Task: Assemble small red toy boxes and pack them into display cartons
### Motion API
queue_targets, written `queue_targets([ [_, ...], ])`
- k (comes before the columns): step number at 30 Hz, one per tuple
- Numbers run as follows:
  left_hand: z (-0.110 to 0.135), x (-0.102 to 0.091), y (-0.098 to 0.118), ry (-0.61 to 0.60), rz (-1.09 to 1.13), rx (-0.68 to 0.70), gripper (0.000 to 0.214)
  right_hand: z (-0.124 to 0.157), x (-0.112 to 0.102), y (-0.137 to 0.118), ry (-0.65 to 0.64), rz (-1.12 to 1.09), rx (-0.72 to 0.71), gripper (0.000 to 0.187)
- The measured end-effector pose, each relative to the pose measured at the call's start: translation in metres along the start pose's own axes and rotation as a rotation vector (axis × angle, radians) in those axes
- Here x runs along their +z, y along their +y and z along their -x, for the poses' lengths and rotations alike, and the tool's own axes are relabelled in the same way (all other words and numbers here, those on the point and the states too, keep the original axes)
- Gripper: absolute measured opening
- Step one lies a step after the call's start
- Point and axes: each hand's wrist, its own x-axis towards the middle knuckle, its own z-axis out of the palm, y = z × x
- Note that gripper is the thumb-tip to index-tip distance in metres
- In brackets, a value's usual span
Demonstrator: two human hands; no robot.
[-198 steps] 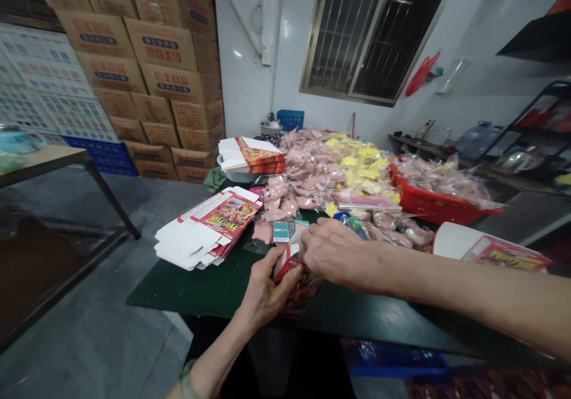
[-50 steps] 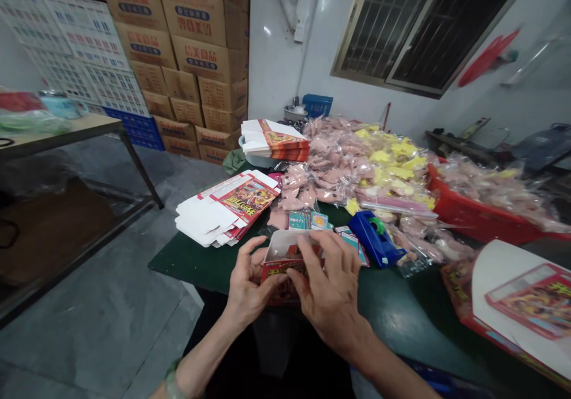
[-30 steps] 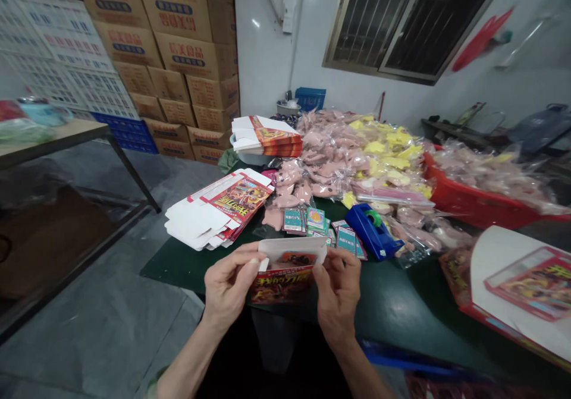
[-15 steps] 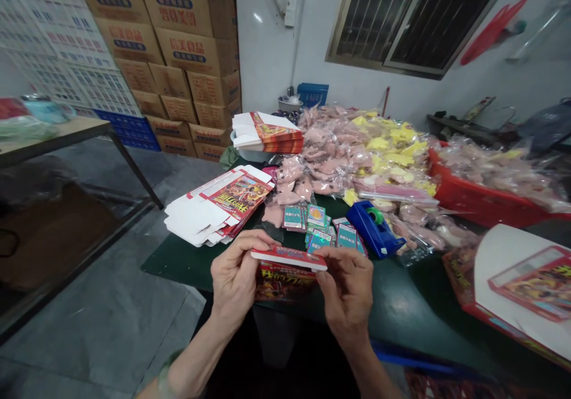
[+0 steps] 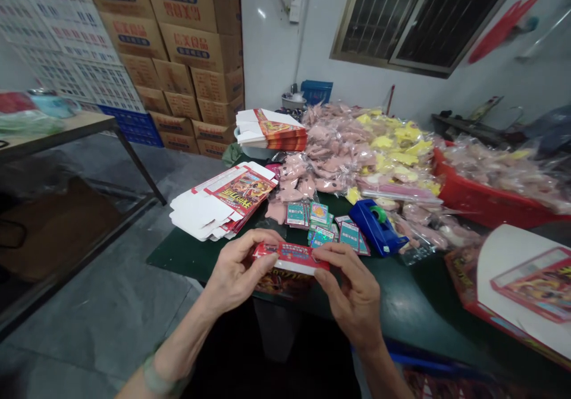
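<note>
Between my two hands is a red printed cardboard box point(image 5: 285, 281), held at the table's near edge with its narrow flap end facing up. My left hand point(image 5: 241, 268) grips its left side, the thumb lying along the flap. On the right corner, my right hand point(image 5: 350, 283) pinches the box between thumb and fingers. Just beyond lie small piles of teal-backed cards point(image 5: 322, 236). A blue tape dispenser point(image 5: 378, 229) with a green core sits to their right. Flat box blanks point(image 5: 227, 200), white and red, are stacked to the left.
Bagged pink and yellow toy-like pieces point(image 5: 348, 143) heap up at the back. A red basin point(image 5: 486, 188) holds more of them. At right stands a larger printed carton point(image 5: 526, 292). More folded blanks point(image 5: 272, 131) rest behind. Brown cartons point(image 5: 191, 48) are stacked by the wall.
My left thumb has moved onto the upper flap, which now looks pressed down with more of its red printed face showing. The view has shifted slightly.
</note>
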Motion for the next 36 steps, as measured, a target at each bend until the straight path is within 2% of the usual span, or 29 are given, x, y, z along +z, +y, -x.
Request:
queue_targets([
  [3, -0.001, 0.01, -0.008, 0.163, 0.002, 0.099, 0.008, -0.005, 0.005, -0.006, 0.054, 0.088, -0.004, 0.012],
  [6, 0.0, 0.017, -0.012, 0.26, 0.147, 0.088, 0.008, -0.01, 0.007, -0.015, 0.071, 0.126, -0.012, 0.009],
  [8, -0.001, 0.015, -0.012, 0.213, 0.245, 0.038, 0.007, -0.011, 0.006, -0.021, 0.05, 0.12, -0.013, 0.01],
  [11, -0.003, 0.005, -0.012, 0.058, 0.359, -0.028, 0.007, -0.008, 0.004, -0.025, 0.012, 0.119, -0.042, 0.012],
  [13, -0.004, -0.001, -0.015, 0.002, 0.385, -0.035, 0.007, -0.004, 0.005, -0.025, 0.024, 0.15, -0.067, 0.016],
  [17, -0.001, -0.002, -0.023, 0.033, 0.342, 0.08, 0.012, 0.003, 0.008, -0.024, 0.084, 0.22, -0.139, 0.021],
  [21, 0.003, 0.003, -0.025, 0.051, 0.295, 0.238, 0.019, 0.004, 0.012, -0.025, 0.085, 0.278, -0.149, 0.018],
  [25, 0.006, 0.006, -0.023, 0.055, 0.162, 0.263, 0.032, 0.009, 0.017, -0.019, 0.15, 0.331, -0.221, 0.025],
  [29, 0.007, 0.005, -0.023, 0.041, 0.041, 0.288, 0.034, 0.019, 0.024, -0.01, 0.168, 0.365, -0.279, 0.036],
  [36, 0.006, 0.006, -0.022, 0.035, -0.005, 0.338, 0.036, 0.027, 0.035, -0.004, 0.201, 0.333, -0.238, 0.046],
])
